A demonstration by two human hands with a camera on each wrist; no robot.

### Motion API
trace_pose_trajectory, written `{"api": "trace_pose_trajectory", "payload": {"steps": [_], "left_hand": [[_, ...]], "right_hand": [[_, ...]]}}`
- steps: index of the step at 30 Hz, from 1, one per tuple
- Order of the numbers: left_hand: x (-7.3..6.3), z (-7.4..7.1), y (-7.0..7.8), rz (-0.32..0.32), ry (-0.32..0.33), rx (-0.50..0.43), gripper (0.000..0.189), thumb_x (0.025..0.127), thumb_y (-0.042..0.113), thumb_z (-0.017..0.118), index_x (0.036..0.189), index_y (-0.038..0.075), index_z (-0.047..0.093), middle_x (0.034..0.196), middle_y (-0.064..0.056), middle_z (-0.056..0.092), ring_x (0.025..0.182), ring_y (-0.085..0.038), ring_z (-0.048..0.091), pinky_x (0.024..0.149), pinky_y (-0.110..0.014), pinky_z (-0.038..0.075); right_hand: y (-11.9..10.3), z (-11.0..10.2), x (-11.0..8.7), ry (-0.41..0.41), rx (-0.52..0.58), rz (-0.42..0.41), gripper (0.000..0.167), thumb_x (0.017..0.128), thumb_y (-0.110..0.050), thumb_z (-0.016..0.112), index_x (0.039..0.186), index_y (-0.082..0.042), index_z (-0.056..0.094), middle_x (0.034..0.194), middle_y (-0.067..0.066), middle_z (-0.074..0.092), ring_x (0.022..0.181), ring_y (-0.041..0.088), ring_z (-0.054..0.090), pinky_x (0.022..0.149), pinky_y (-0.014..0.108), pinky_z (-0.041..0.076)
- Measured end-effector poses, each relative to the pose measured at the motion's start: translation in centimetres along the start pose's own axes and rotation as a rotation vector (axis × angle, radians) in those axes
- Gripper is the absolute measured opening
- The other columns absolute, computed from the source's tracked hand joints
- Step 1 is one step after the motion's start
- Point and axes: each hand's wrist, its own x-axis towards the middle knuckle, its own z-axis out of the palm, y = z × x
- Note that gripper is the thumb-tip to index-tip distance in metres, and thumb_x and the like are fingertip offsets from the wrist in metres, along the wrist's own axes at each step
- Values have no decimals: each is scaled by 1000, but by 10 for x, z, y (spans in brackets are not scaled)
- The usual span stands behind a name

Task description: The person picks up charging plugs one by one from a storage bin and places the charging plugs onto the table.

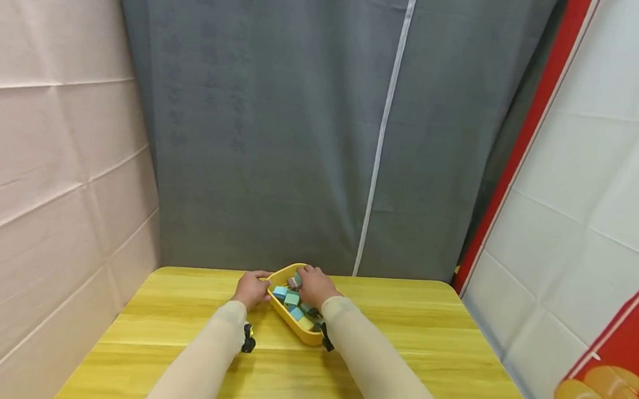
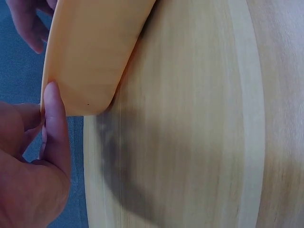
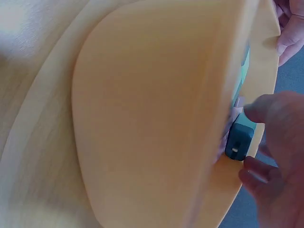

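Note:
My left hand (image 1: 251, 290) pinches the rim of a yellow plastic bin (image 2: 95, 52) at its left side, thumb outside the wall. In the head view the bin slants across the table, with several small block-shaped pieces in light blue, green and yellow inside. My right hand (image 1: 317, 287) reaches over the far right rim. In the right wrist view its thumb and fingertips pinch opposite ends of a small teal block (image 3: 239, 141) with a dark end. The bin's near wall hides part of the contents there.
A yellow wood-grain table (image 1: 426, 352) lies under the bin. A grey curtain (image 1: 280, 127) hangs behind its far edge. White fabric walls (image 1: 45, 172) stand on both sides, with a red printed panel (image 1: 621, 373) at the right.

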Motion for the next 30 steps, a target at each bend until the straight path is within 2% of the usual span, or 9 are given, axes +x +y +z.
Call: {"api": "trace_pose_trajectory", "payload": {"steps": [3, 7, 12, 14, 17, 23, 30], "left_hand": [[1, 1, -2, 6, -6, 8, 37, 110, 5, 64, 145, -2, 69, 124, -27, 73, 73, -18, 72, 65, -27, 66], [3, 3, -4, 4, -3, 18, 35, 110, 6, 65, 144, -2, 71, 121, -25, 74, 75, -18, 72, 66, -28, 66], [1, 4, -3, -11, -3, 26, 36, 111, 7, 64, 146, -1, 70, 129, -26, 71, 79, -19, 73, 69, -29, 67], [-1, 4, -2, -11, -5, 26, 36, 112, 7, 63, 147, -1, 69, 132, -27, 70, 80, -19, 73, 69, -29, 67], [-1, 5, -1, -10, -10, 17, 37, 112, 6, 63, 147, -1, 68, 133, -27, 70, 81, -20, 73, 71, -31, 68], [-1, 8, 0, -4, -6, 1, 37, 112, 5, 63, 148, -2, 68, 131, -29, 70, 81, -21, 74, 73, -34, 69], [-5, 9, 7, -8, -6, 3, 38, 113, 7, 63, 150, 1, 67, 128, -27, 71, 80, -20, 74, 71, -31, 68]], "right_hand": [[-2, 1, -1, -27, -7, 17, 56, 109, -24, 69, 162, -16, 57, 164, 9, 55, 147, 32, 53, 123, 46, 48], [-2, 8, 0, -29, -54, 6, 57, 109, -25, 68, 163, -14, 56, 164, 8, 55, 146, 32, 52, 123, 45, 48], [1, 12, -1, 3, -148, -27, 41, 111, -27, 68, 149, -11, 66, 140, 9, 60, 119, 27, 53, 105, 38, 56], [2, 9, -4, 20, -133, -30, 35, 109, -25, 71, 141, -10, 70, 129, 9, 58, 110, 25, 49, 96, 36, 56], [3, 6, -7, 30, -92, -31, 30, 108, -19, 74, 136, -9, 72, 122, 9, 55, 105, 25, 46, 91, 34, 56], [9, 7, -11, 23, 1, -23, 27, 109, -11, 71, 136, -11, 69, 122, 11, 56, 104, 27, 56, 95, 39, 60], [11, 8, -12, 33, 74, -51, 40, 104, -8, 77, 143, -7, 68, 132, 9, 64, 115, 27, 67, 107, 42, 60]]}}
